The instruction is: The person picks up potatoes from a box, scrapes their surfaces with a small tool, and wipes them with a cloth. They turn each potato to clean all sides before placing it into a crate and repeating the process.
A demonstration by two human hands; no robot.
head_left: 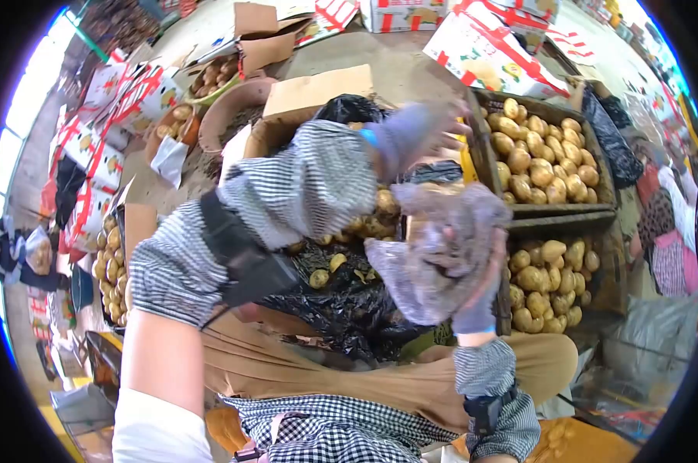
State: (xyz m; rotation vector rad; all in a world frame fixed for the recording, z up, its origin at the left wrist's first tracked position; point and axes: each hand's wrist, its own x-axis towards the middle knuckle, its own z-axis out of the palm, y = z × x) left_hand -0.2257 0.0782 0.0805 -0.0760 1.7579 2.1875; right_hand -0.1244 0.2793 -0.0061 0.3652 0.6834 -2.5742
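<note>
My left hand (415, 139), in a grey glove and blurred, reaches across with its fingers apart, holding nothing that I can see. It is above the far right part of an open carton (318, 83) lined with black plastic (349, 309). My right hand (482, 297), also gloved, grips a dirty grey-purple cloth (442, 255) from its right side. The cloth hangs bunched, hiding part of what lies behind it. Potatoes (376, 225) lie in the lined carton, below my left forearm.
Two crates of potatoes (546, 158) (550, 285) stand on the right. At the left are another potato container (111, 270), a bowl (229, 116) and a basket with potatoes (181, 127). Red-and-white cartons (488, 50) lie behind. People's clothing (669, 231) shows at far right.
</note>
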